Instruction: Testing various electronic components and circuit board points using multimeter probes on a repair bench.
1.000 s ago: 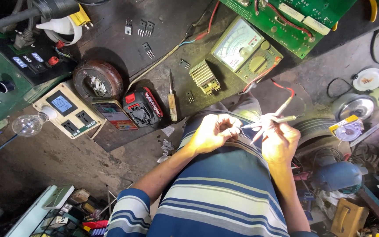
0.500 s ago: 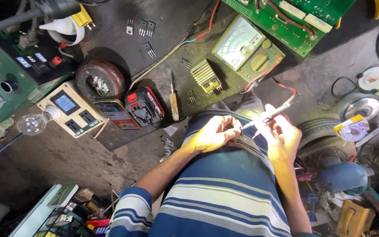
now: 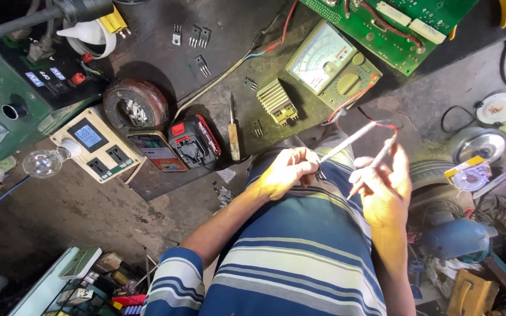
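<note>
My left hand (image 3: 285, 174) rests over my lap on the striped cloth (image 3: 300, 251), fingers pinched on a small dark component that is mostly hidden. My right hand (image 3: 382, 188) grips two thin meter probes. The grey probe (image 3: 351, 139) slants down-left, and its tip meets the fingertips of my left hand. The red probe (image 3: 382, 153) lies beside it with its tip near my right-hand fingers. Their red and black leads run up to the analogue multimeter (image 3: 332, 65) on the dark mat.
On the mat lie a finned heatsink (image 3: 276, 100), loose transistors (image 3: 197, 36), a wooden-handled screwdriver (image 3: 233, 131), a red-black battery pack (image 3: 193, 140), a toroidal coil (image 3: 136, 106) and a socket box with bulb (image 3: 89, 140). A green circuit board (image 3: 399, 26) sits at top right, with clutter on both sides.
Both hands stay over the lap. The right hand has drifted slightly right and the probes have tilted a little. The grips are unchanged.
</note>
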